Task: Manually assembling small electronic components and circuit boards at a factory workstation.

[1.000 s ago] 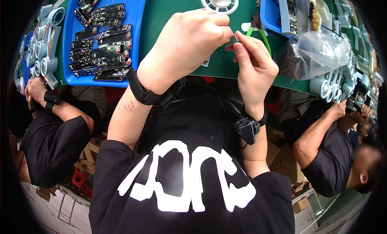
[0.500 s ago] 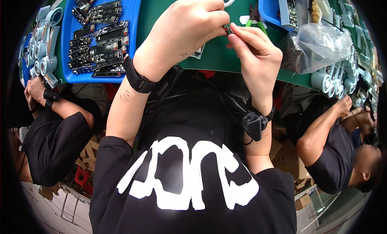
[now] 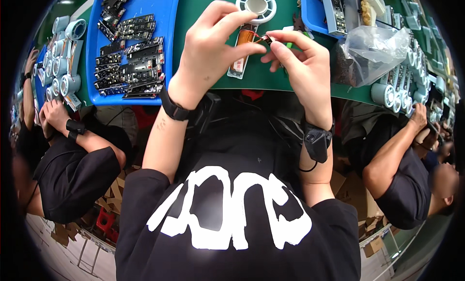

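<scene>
My right hand [image 3: 304, 53] pinches a small dark part [image 3: 267, 39] between thumb and forefinger; a red wire leads from it toward the fan. My left hand [image 3: 210, 43] is just to its left, thumb and forefinger spread apart, the thumb tip close beneath that part. Behind the fingers lies a handheld fan housing on the green table, with a round slotted head [image 3: 266, 18] and an open handle. An orange-wrapped cell [image 3: 246, 36] shows in the handle, above a pale printed label [image 3: 238, 65]. My left fingers hide some of the handle.
On the left stands a blue tray [image 3: 168, 48] of black circuit boards [image 3: 140, 58]. Pliers [image 3: 296, 25] lie beyond my right hand, near a second blue tray [image 3: 310, 12] and a clear plastic bag [image 3: 370, 55]. More fan housings [image 3: 68, 82] line both sides, where co-workers sit.
My hands were close together at the small part. Now the left fingers have spread and come away, uncovering the fan handle; the right still pinches the part.
</scene>
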`<state>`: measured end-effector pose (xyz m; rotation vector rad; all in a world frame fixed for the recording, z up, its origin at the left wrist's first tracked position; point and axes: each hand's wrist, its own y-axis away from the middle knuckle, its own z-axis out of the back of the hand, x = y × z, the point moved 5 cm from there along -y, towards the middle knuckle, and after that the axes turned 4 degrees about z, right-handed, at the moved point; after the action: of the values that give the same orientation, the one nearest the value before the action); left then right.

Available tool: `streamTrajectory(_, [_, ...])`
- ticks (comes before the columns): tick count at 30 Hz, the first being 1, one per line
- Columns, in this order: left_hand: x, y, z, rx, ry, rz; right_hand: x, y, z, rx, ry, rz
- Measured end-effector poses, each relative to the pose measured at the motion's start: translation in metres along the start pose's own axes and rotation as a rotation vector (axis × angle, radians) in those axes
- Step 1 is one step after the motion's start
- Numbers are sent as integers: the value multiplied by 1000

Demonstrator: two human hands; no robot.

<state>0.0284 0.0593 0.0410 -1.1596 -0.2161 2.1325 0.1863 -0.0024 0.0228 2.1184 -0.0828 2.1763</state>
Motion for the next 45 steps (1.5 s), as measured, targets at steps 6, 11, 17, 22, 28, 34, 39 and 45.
streamTrajectory(6, [1,27,-12,-265,-91,50,0,11,-9,-54,-109,-154])
streamTrajectory(11, [2,24,-6,-128,-25,45,9,4,-1,51,6,-153])
streamTrajectory(17, [16,13,-8,-23,212,175,-4,-8,10,57,-72,-162])
streamTrajectory(22, [13,18,-18,-173,208,202,-20,8,4,-106,-187,-182])
streamTrajectory(28, [-6,21,-17,-102,-304,-133,-10,19,-5,-218,-84,-169])
streamTrajectory(34, [-19,19,-16,146,-517,-163,6,25,-20,-306,390,105])
streamTrajectory(39, [-9,34,-16,89,-364,-129,10,26,-25,-364,477,218])
streamTrajectory(45, [3,40,-17,-25,-165,-111,2,25,-19,-329,435,211])
